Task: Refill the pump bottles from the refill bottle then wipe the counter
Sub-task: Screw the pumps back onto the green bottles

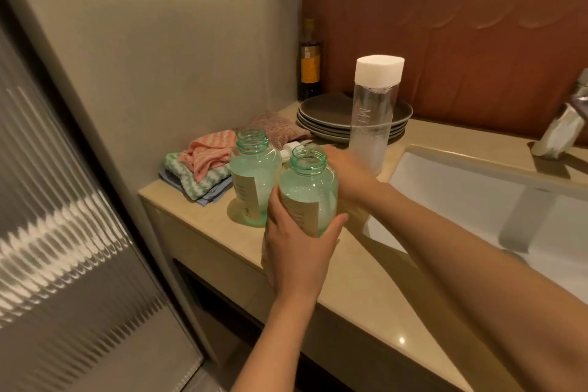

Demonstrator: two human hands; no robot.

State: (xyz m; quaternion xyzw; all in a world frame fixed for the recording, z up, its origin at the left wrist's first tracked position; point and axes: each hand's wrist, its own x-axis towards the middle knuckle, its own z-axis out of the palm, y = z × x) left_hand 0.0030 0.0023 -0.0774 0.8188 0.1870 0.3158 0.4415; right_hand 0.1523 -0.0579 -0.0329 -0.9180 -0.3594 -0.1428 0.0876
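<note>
Two green pump bottles stand uncapped on the beige counter (203, 226). My left hand (296, 248) grips the nearer bottle (310, 191) around its lower body. The other green bottle (253, 175) stands just left of it, untouched. My right hand (346, 172) reaches behind the near bottle toward white pump heads (291, 149) lying on the counter; its fingers are blurred and partly hidden. The tall clear refill bottle (374, 118) with a white cap stands upright behind, beside the sink. Folded cloths (203, 169) lie at the counter's left end.
A stack of grey plates (327, 114) sits at the back, with a dark bottle (309, 64) in the corner. A white sink basin (477, 200) fills the right, with a chrome tap (563, 124) beyond. A wall and ribbed glass door stand left.
</note>
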